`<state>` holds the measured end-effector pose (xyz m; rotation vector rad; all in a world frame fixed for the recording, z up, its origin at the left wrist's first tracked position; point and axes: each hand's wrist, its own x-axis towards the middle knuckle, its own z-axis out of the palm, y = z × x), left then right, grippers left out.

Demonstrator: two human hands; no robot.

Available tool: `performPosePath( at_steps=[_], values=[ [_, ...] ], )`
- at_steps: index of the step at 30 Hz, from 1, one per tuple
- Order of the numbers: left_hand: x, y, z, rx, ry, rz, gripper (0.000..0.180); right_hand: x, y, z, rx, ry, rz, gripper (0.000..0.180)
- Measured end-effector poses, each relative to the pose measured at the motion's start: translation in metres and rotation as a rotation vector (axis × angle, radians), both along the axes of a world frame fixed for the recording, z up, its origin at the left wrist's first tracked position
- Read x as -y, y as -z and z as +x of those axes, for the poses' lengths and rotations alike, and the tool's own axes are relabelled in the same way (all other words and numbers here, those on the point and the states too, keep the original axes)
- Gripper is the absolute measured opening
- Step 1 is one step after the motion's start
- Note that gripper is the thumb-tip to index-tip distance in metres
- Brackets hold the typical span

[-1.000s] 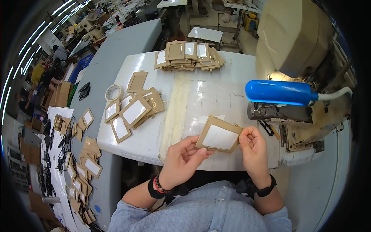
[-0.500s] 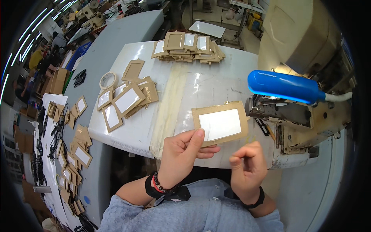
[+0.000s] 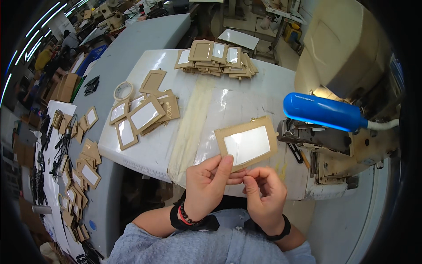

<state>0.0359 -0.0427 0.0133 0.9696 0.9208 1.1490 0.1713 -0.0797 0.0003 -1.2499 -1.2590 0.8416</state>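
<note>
A tan card holder (image 3: 265, 155) with a clear, shiny window hangs tilted over the sewing table. My left hand (image 3: 205, 182) grips its lower left corner, thumb on the front and fingers behind. Close to the holder's bottom edge, my right hand (image 3: 266, 198) is closed in a pinch, its fingertips meeting the left fingertips. Whatever sits in that pinch is too small to make out. A small metal fitting (image 3: 252, 119) shows on the holder's top edge.
A sewing machine (image 3: 338, 149) with a blue lamp (image 3: 323, 110) stands at right. Stacked card holders (image 3: 211, 57) lie at the back, others (image 3: 145, 114) at left by a tape roll (image 3: 123, 91). More holders (image 3: 90, 174) cover the grey side table (image 3: 145, 37). Snips (image 3: 295, 153) lie beside the machine.
My right hand has moved left and up to the card holder's lower edge, meeting my left fingers. The holder has tilted, its right side higher. The whole view has shifted slightly.
</note>
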Motion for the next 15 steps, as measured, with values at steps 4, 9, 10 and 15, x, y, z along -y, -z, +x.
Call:
performPosePath(
  at_steps=[4, 9, 10, 15],
  values=[
    [-0.0028, 0.0036, 0.0008, -0.021, -0.012, 0.005, 0.036, -0.0043, 0.0027, 0.0016, 0.097, 0.003, 0.056, 0.007],
    [-0.0045, 0.0045, 0.0032, -0.036, -0.025, 0.045, 0.034, -0.01, 0.0042, 0.0016, 0.135, 0.016, 0.122, 0.009],
    [-0.0046, 0.0052, 0.0038, -0.035, -0.028, 0.06, 0.034, -0.0106, 0.004, 0.0019, 0.14, 0.017, 0.123, 0.009],
    [-0.0023, 0.0052, 0.0083, -0.074, -0.07, 0.102, 0.031, -0.0112, 0.0002, 0.0041, 0.187, 0.009, 0.124, 0.009]
  ],
)
